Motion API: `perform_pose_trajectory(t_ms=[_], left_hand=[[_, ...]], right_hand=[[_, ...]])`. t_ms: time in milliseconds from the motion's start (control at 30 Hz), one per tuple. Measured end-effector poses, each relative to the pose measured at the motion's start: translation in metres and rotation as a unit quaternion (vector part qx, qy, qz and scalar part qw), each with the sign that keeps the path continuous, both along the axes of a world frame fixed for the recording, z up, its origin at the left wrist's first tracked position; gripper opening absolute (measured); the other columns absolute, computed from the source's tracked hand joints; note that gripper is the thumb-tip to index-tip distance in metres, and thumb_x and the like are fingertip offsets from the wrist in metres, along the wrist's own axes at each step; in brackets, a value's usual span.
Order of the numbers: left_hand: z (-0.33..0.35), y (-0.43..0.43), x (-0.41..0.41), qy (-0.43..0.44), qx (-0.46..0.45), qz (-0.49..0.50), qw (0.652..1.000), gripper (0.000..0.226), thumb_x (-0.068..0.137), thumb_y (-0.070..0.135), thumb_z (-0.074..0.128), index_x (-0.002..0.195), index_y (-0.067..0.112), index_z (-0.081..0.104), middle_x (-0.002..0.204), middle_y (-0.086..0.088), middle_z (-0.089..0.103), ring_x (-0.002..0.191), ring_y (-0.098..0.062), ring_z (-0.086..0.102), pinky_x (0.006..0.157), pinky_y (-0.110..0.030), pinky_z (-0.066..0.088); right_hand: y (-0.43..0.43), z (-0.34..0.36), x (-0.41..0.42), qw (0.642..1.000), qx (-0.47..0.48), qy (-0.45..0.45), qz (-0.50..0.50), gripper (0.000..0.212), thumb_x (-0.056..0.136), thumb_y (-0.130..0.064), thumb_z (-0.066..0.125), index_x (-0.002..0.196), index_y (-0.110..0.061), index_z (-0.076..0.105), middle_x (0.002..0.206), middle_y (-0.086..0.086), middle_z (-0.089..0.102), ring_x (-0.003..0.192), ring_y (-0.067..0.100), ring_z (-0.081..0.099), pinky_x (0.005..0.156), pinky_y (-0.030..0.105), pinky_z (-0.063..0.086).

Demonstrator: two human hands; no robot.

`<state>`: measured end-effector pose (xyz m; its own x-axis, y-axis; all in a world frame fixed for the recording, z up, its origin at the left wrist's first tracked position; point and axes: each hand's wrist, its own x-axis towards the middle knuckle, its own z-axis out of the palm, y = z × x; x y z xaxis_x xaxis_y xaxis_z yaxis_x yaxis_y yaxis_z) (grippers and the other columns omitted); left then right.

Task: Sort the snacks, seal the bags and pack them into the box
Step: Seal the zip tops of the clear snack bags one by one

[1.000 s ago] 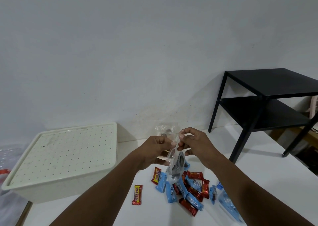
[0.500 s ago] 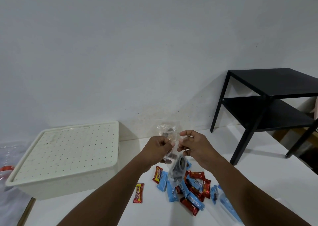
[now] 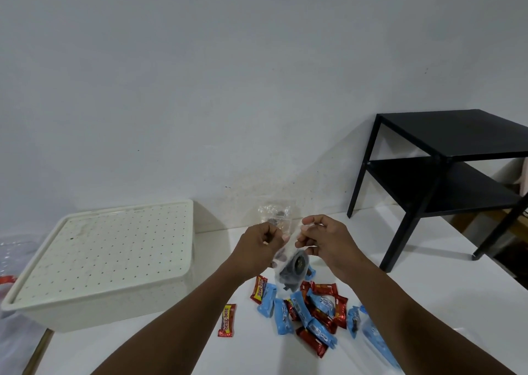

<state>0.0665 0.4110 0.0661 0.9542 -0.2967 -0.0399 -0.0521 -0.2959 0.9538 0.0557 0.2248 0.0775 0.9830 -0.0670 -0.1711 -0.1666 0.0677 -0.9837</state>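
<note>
Both hands are on the clear bag point(image 3: 293, 269) of dark snacks, which hangs in the air above the white surface point(image 3: 400, 260). The left hand point(image 3: 261, 246) and the right hand point(image 3: 323, 240) each pinch its top edge between curled fingers and thumb, close together. This looks like the sealing step. To do it well, the two lips should be lined up flat, then pressed along the strip from one end to the other while the weight of the snacks hangs straight down. Whether the strip is already closed is too small to tell. At six o'clock from the bag lies the loose pile of red and blue snacks point(image 3: 311, 314), not yet sorted, with one red bar point(image 3: 227, 320) apart at seven o'clock. A second filled bag point(image 3: 275, 214) rests at twelve o'clock by the wall, and a bag of blue snacks point(image 3: 377, 337) lies at four o'clock. The box point(image 3: 114, 303) sits at nine o'clock with its perforated lid point(image 3: 103, 249) on, so it must be opened before packing. A black side table point(image 3: 457, 137) stands at two o'clock, well apart.
</note>
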Motion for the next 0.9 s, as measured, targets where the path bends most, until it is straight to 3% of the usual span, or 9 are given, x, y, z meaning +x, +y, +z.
perform_pose_trajectory(t_ms=[100,200,300,367,467,633,800,900], left_hand=[[-0.008,0.003,-0.001,-0.018,0.008,0.002,1.0,0.029,0.082,0.038,0.079,0.096,0.017,0.064,0.098,-0.004,0.073,0.086,-0.02,0.072,0.069,-0.024,0.056],[-0.022,0.003,0.001,-0.031,0.035,0.005,0.999,0.022,0.079,0.029,0.083,0.092,0.024,0.066,0.093,0.003,0.074,0.082,-0.015,0.071,0.07,-0.024,0.057],[-0.033,-0.001,0.002,-0.064,0.065,0.055,0.994,0.012,0.089,0.019,0.073,0.084,0.027,0.066,0.084,0.004,0.073,0.076,-0.012,0.071,0.063,-0.019,0.055],[-0.038,-0.005,0.004,-0.063,0.047,0.091,0.993,0.008,0.091,0.016,0.071,0.086,0.021,0.067,0.082,0.002,0.073,0.075,-0.013,0.072,0.068,-0.022,0.058],[-0.039,-0.014,0.008,-0.04,-0.002,0.095,0.995,0.009,0.091,0.006,0.067,0.085,0.013,0.065,0.081,-0.006,0.073,0.073,-0.018,0.074,0.066,-0.021,0.058],[-0.037,-0.027,0.022,-0.008,-0.061,0.039,0.997,0.005,0.093,-0.003,0.062,0.092,0.002,0.059,0.083,-0.017,0.07,0.07,-0.019,0.071,0.06,-0.016,0.052],[-0.043,-0.036,0.051,0.015,-0.078,0.055,0.995,0.019,0.095,0.001,0.061,0.088,0.009,0.045,0.084,-0.012,0.071,0.072,-0.027,0.075,0.058,-0.028,0.055],[-0.059,-0.04,0.077,-0.052,-0.04,0.138,0.988,0.024,0.092,0.002,0.067,0.078,0.015,0.052,0.081,-0.014,0.068,0.07,-0.022,0.072,0.061,-0.032,0.058]], right_hand=[[-0.005,-0.004,0.006,0.998,0.031,0.019,-0.048,0.014,0.095,-0.001,0.057,0.106,-0.006,0.062,0.082,0.019,0.07,0.076,0.029,0.071,0.067,0.035,0.053],[-0.011,-0.009,0.01,0.994,0.068,0.042,-0.081,0.014,0.094,-0.001,0.06,0.107,-0.006,0.062,0.084,0.019,0.07,0.077,0.028,0.071,0.065,0.033,0.054],[-0.014,-0.015,0.012,0.991,0.085,0.063,-0.079,0.017,0.094,-0.003,0.061,0.11,-0.006,0.061,0.085,0.018,0.07,0.078,0.027,0.071,0.067,0.034,0.054],[-0.015,-0.02,0.014,0.991,0.081,0.074,-0.075,0.022,0.093,-0.01,0.065,0.115,-0.012,0.059,0.093,0.015,0.07,0.084,0.026,0.069,0.069,0.035,0.052],[-0.021,-0.032,0.016,0.992,-0.01,0.079,-0.102,0.033,0.091,-0.023,0.07,0.117,-0.024,0.05,0.105,0.005,0.063,0.096,0.019,0.06,0.079,0.034,0.048],[-0.037,-0.059,0.017,0.994,0.022,0.094,-0.042,0.01,0.091,-0.013,0.064,0.09,-0.022,0.06,0.111,0.002,0.061,0.106,0.016,0.055,0.088,0.039,0.043],[-0.049,-0.08,0.041,0.99,0.073,0.117,0.027,0.015,0.091,-0.01,0.063,0.101,-0.018,0.071,0.12,0.012,0.068,0.115,0.03,0.063,0.098,0.051,0.052],[-0.056,-0.088,0.065,0.991,0.044,0.122,0.014,0.018,0.09,-0.004,0.065,0.104,-0.013,0.072,0.115,0.016,0.068,0.109,0.03,0.067,0.088,0.044,0.058]])
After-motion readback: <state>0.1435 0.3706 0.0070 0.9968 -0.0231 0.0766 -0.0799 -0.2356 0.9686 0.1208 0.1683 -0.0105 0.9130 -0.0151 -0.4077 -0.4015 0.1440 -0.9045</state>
